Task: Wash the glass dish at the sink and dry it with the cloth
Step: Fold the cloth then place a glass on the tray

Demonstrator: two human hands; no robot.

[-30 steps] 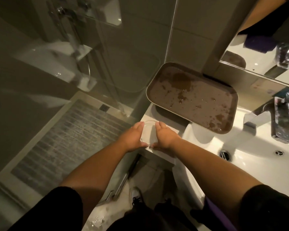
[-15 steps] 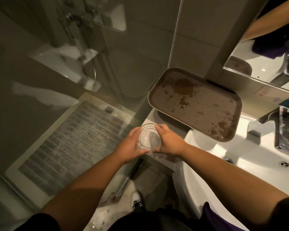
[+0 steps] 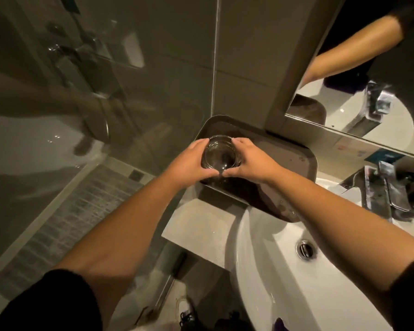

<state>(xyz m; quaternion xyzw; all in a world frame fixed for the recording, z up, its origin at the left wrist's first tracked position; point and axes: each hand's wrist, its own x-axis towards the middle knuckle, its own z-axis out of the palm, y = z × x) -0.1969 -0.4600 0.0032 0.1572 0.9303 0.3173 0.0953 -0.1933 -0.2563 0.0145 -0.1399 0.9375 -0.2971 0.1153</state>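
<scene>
**Glass dish held over tray beside basin**

The glass dish (image 3: 219, 152) is round, clear and thick-walled, with bright glints along its rim and base; it is seen from above, mouth towards the camera. It sits between both hands, above the near left corner of a dark brown tray (image 3: 294, 161), a shallow rectangular piece with rounded corners and a raised lip (whether the dish touches the tray cannot be told).

The left hand (image 3: 189, 161) curls round the dish's left side, and the right hand (image 3: 251, 161) curls round its right side; the thumbs nearly meet at the near edge.

The tray rests on a pale, matt stone worktop (image 3: 198, 225) and overhangs the white glossy ceramic sink (image 3: 273, 271), which has a chrome drain ring (image 3: 306, 249). An angular chrome tap (image 3: 380, 194) stands at the right. A mirror (image 3: 359, 91) hangs above; a glass shower screen (image 3: 58, 103) fills the left.
</scene>
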